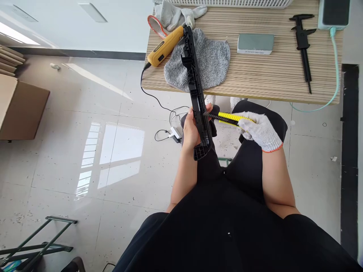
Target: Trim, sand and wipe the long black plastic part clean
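Observation:
My bare left hand (191, 130) is wrapped round the lower part of a long black plastic part (195, 83), which is ribbed inside. Its far end reaches over the table's front edge, above a grey cloth (211, 62). In a white knit glove with an orange cuff, my right hand (259, 130) grips a yellow and black utility knife (228, 118). The knife points left, and its dark blade end meets or nearly meets the right edge of the part; whether it touches I cannot tell.
On the wooden table (255, 75) lie a yellow corded tool (165, 46), a pair of gloves (176, 16), a sharpening stone (255, 44), a black caliper (303, 45) and a device with a cable (334, 15). A power strip (175, 133) rests on the floor. Left stand a cardboard box (22, 107) and a folding frame (39, 241).

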The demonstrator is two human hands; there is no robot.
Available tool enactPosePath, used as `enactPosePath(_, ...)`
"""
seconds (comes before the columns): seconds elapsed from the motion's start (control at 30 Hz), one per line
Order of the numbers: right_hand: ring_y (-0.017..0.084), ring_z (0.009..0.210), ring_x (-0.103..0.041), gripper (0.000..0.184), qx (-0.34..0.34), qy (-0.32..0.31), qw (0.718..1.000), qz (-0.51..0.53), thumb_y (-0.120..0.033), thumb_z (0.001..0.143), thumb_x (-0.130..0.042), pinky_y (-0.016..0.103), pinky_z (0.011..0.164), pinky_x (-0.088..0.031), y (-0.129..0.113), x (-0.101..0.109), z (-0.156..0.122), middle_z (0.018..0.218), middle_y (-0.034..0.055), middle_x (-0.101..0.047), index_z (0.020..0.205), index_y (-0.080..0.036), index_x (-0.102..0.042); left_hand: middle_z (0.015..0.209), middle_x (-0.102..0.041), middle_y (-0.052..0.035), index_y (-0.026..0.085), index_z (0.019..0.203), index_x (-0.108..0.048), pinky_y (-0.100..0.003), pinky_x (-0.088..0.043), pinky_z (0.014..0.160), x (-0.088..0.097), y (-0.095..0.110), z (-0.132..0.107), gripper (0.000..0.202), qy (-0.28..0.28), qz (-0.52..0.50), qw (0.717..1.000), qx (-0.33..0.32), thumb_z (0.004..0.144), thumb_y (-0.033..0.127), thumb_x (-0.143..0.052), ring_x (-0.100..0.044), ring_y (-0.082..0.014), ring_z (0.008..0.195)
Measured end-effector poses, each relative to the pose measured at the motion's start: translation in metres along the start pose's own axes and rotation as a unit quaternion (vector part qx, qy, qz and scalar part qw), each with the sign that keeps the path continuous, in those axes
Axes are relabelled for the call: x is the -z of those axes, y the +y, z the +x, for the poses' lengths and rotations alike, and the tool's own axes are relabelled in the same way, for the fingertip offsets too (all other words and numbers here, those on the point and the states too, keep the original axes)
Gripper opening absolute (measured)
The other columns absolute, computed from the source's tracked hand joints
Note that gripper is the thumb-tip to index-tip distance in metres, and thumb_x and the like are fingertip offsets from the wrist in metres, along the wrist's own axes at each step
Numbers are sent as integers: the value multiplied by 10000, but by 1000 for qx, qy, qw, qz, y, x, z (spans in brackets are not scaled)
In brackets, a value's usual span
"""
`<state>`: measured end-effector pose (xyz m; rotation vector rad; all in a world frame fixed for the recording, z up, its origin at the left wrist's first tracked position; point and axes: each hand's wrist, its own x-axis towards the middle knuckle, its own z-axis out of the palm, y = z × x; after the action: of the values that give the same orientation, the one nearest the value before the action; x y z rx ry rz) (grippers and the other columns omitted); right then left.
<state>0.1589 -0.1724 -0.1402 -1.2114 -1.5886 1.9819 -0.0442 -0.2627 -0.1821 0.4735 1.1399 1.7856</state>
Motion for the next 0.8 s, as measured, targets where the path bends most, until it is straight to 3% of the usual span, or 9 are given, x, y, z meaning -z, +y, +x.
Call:
enactPosePath(0.07,78,505,-425,389,-9,-41,999,-20,-409,848,-783,221,407,-325,1,0,0,689,12,-596,1167,-186,-782,1228,-789,-96,217,1117,-696,-389,-572,1029,0,0,0,505,7,-1,1000,4,978,668,-518,-704,-270,1273)
enactPosePath(0.2,77,510,-438,394,14,14,1000,5,-424,878,-751,213,405,-325,2,-1,1,704,8,-590,1204,-203,-768,1231,-785,-118,197,1124,-688,-386,-573,1038,-3,2,-1,513,1,-7,1000,12,955,662,-550,-705,-277,1268)
enactPosePath(0.3,74,504,-439,373,-9,-16,1000,-4,-401,871,-765,212,404,-321,3,-1,2,704,16,-600,1178,-190,-773,1206,-794,-110,189,1131,-667,-391,-569,1050,-4,3,-2,495,3,-22,1000,10,974,640,-536,-719,-268,1239)
enactPosePath(0.43,69,498,-436,401,11,25,1000,9,-423,886,-749,204,409,-331,2,-1,1,705,9,-598,1217,-197,-755,1190,-799,-91,195,1120,-671,-371,-578,1025,-3,2,-1,472,12,-3,1000,17,1009,612,-479,-713,-255,1249)
enactPosePath(0.57,72,505,-454,379,-7,-53,998,-24,-413,872,-760,203,416,-354,1,-1,0,702,12,-613,1171,-181,-770,1195,-798,-101,212,1104,-682,-384,-583,1034,-2,0,0,485,10,-20,1000,12,954,657,-562,-737,-259,1210)
enactPosePath(0.7,75,507,-457,392,22,7,1000,-7,-442,909,-719,200,414,-350,2,-2,2,701,6,-601,1217,-203,-756,1183,-794,-117,202,1100,-676,-386,-583,1027,-2,0,1,486,2,-25,1000,12,951,652,-568,-719,-269,1248)
enactPosePath(0.8,75,499,-450,397,8,-23,1000,-13,-435,899,-735,202,406,-337,5,0,3,705,8,-607,1226,-211,-758,1199,-792,-110,206,1108,-666,-399,-578,1029,-2,1,1,471,5,-20,1000,18,976,637,-532,-722,-271,1242)
